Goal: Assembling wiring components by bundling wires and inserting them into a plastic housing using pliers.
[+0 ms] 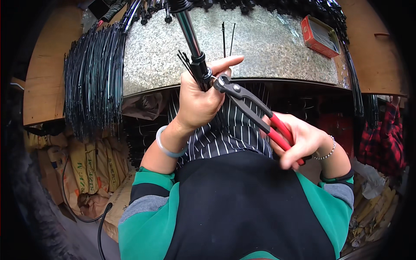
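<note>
My left hand (201, 97) is closed around the lower end of a shiny black shaft (187, 32), which looks like part of an umbrella frame. Several thin black rods (185, 63) stick out of the same grip, beside the shaft's black collar (199, 67). The index finger points out to the right. My right hand (299, 138) grips the red handles of a pair of end-cutting pincers (249, 106). Their dark jaws meet the collar's lower end, next to my left thumb, where a bit of thin bright wire shows. I cannot see whether the jaws are fully closed.
A speckled grey worktop (151, 56) lies ahead. Bundled thin black rods (93, 82) hang over its left edge. An open red box (320, 37) with thin metal pieces sits at the far right. Tan sacks (93, 167) stand below left; a red-and-black checked cloth (383, 143) hangs right.
</note>
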`<state>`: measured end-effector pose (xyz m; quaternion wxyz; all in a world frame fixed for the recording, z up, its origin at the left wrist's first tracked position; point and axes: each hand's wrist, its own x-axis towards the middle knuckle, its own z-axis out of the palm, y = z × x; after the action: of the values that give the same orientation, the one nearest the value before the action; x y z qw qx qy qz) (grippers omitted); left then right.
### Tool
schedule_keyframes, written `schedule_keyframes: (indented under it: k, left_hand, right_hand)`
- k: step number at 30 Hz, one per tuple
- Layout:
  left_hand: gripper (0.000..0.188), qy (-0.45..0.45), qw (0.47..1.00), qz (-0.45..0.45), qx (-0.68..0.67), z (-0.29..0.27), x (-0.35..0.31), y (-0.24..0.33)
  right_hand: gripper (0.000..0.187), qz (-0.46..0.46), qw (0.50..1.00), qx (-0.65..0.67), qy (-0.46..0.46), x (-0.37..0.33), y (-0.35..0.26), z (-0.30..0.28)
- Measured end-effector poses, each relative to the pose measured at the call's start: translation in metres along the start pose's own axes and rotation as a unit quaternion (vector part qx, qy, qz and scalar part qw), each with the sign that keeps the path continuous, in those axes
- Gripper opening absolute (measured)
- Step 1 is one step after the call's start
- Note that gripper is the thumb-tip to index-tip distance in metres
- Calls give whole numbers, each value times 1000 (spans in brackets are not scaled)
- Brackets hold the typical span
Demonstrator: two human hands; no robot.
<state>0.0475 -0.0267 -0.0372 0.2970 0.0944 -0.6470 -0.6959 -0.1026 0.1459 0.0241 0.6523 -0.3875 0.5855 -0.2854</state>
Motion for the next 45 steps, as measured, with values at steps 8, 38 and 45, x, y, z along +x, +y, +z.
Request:
schedule_keyframes:
  k: [8,38,45]
  left_hand:
    - [38,-18,998,-43,-33,-2,-2,4]
    - [32,-12,998,-60,12,2,-2,-2]
    - [39,-41,966,94,237,-3,4,-6]
  right_hand:
    - [32,-80,995,28,47,-3,11,6]
    - [33,-333,856,-310,246,21,45,-2]
    - [18,-162,857,-415,259,8,23,-9]
